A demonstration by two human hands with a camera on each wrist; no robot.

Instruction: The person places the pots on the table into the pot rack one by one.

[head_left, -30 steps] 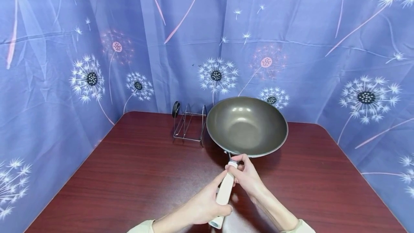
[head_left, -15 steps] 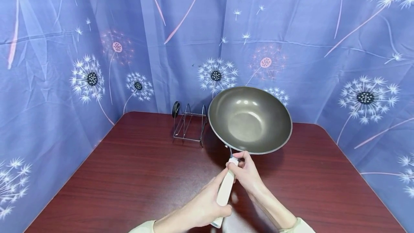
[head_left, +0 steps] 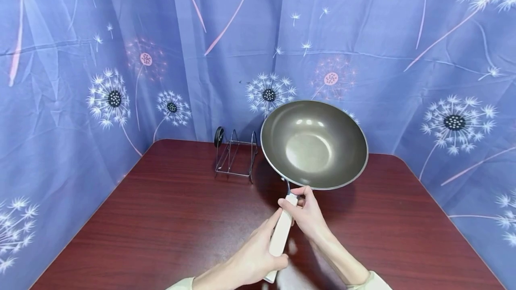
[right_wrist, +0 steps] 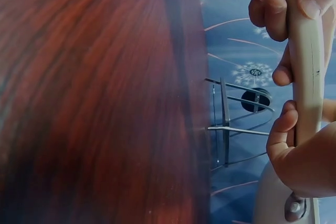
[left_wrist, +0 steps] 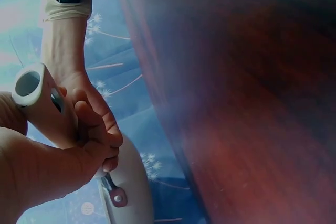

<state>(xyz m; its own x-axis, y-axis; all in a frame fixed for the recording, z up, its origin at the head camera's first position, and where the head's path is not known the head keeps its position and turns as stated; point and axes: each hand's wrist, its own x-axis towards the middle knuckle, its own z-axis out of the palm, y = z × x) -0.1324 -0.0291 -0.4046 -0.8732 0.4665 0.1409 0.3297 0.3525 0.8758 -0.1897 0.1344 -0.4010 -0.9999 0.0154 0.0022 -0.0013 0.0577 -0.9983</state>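
Note:
A deep grey wok is held up over the table, its inside tilted toward the head camera. My left hand grips the lower part of its cream handle, the thumb lying across it. Close to the wok's rim, my right hand holds the upper end of the handle. The left wrist view shows the handle's hollow end and the riveted metal bracket on the wok's pale outer side. In the right wrist view the fingers of both hands wrap the handle.
A wire rack with a black round disc stands on the dark red table, just left of the wok. Behind the table and along both sides hangs a blue dandelion-print curtain.
The wok has risen and tilted further, so more of its inside faces the head camera; it also shifted slightly right. Both hands keep their hold on the handle.

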